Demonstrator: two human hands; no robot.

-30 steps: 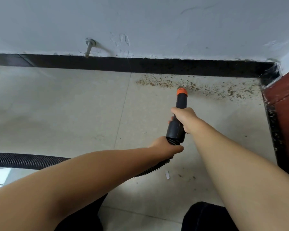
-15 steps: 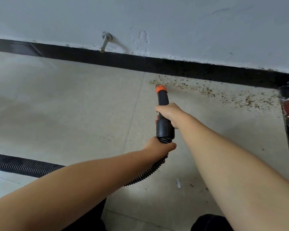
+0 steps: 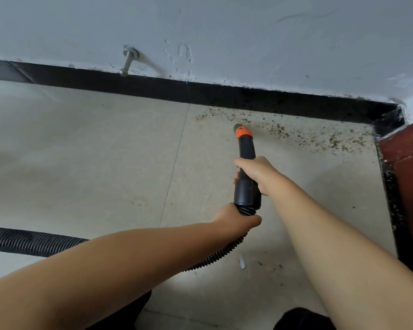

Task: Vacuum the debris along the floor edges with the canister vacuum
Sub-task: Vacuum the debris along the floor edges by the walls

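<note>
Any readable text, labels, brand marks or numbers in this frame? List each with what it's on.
None can be read. The vacuum nozzle with its orange collar, the ribbed hose, the wall and the black baseboard show no lettering. The white scrap on the floor is too small to tell.

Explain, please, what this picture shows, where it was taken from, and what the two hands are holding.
There is no robot here: a person wears a camera on the head, so you look down along both forearms. The right hand grips the black vacuum nozzle, whose orange tip points at brown debris scattered on the tile floor beside the black baseboard. The left hand holds the ribbed hose just behind the nozzle. A metal door stopper sticks out of the wall, and a small white scrap lies nearer the person.
</note>
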